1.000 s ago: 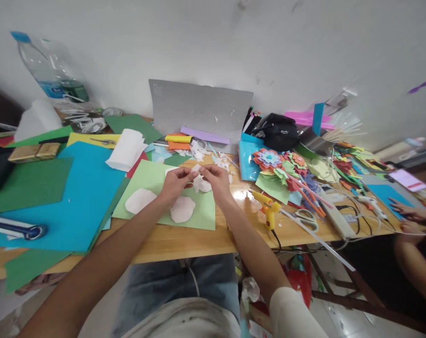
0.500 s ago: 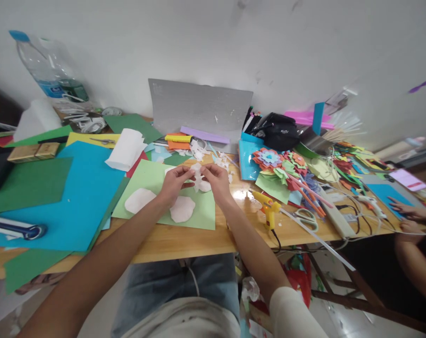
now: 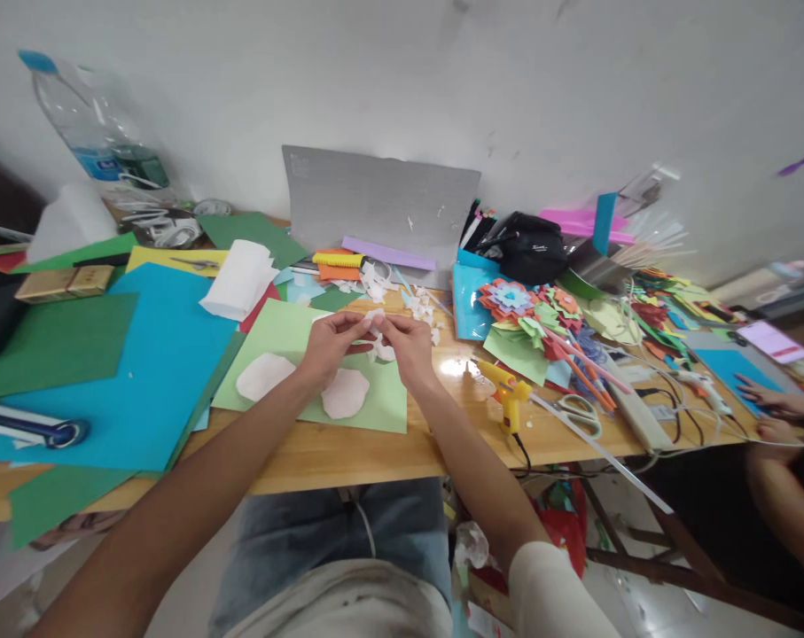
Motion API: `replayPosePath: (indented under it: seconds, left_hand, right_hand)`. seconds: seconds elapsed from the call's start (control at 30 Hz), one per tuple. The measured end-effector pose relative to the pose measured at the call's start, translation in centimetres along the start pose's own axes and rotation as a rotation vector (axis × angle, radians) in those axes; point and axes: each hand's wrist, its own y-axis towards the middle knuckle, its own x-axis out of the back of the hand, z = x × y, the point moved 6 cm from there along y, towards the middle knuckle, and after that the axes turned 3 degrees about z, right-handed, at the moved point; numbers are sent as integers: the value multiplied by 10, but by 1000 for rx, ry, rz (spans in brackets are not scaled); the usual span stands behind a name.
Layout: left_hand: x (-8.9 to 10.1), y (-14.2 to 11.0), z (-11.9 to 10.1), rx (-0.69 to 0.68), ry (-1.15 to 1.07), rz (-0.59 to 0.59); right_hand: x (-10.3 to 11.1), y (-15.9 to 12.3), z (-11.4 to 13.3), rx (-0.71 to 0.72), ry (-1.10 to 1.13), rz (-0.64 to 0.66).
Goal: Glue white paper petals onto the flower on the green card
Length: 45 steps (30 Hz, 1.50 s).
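The worktop point(image 3: 402, 456) runs under both hands. Well to the left of the left hand lies the blue sheet point(image 3: 168, 354), its edge overlapping dark green paper. Beyond both hands, the grey board point(image 3: 381, 199) leans against the wall. Directly beneath the hands is the light green sheet point(image 3: 385, 412).

To the right of the right hand and farther back sits the black pouch point(image 3: 534, 250), with the paper flowers point(image 3: 508, 299) just in front of it. Beyond and left of the left hand rests the folded white paper point(image 3: 238, 282). The left hand point(image 3: 331, 348) and the right hand point(image 3: 409, 348) are close together, each with thumb and fingers closed on the white piece point(image 3: 373, 322) between them.

Right of the right hand stands the yellow glue gun point(image 3: 510, 399), and past it lie the scissors point(image 3: 580, 413). Two white discs are on the light green sheet: the left disc point(image 3: 264, 377) beside the left forearm, the right disc point(image 3: 346, 393) just below the left hand. Scraps point(image 3: 420, 304) are scattered beyond the right hand.
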Motion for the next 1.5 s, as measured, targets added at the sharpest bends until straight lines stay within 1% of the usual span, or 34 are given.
replayPosePath:
  seconds: [0.07,0.2,0.3,0.4,0.53,0.83,1.1,1.2,1.3,1.33,1.37,1.43,1.5]
  left_hand:
    - [1,1,2,17,-27,-3]
    - [4,3,6,39,-79,-30]
    - [5,4,7,45,-93,-29]
    - [5,4,7,53,-97,-39]
    - [5,3,6,54,-78,-58]
    - [4,3,4,39,-41,-38]
    - [4,2,5,32,8,-43]
    - [10,6,2,-14,98,-64]
    - [22,20,-7,-77,268,-132]
    - [25,27,-11,-102,353,-155]
    - [27,36,-15,-125,471,-154]
    - [26,53,-22,-180,730,-144]
    - [24,70,-26,-208,900,-145]
  right_hand:
    - [-2,0,-3,-40,69,9]
    - [-5,0,-9,-180,240,11]
    - [-6,-1,-9,-235,327,29]
    - [-6,-1,-10,-261,365,41]
    - [-4,-1,-12,-292,344,33]
    - [1,0,-10,-294,322,-20]
    - [8,4,-5,-235,269,-54]
    - [16,8,-4,-228,265,-71]
    - [24,13,-5,-228,288,-79]
    - [25,14,-5,-227,295,-79]
    - [26,15,-5,-225,300,-79]
    - [27,16,-5,-213,298,-77]
    - [26,17,-6,-203,284,-80]
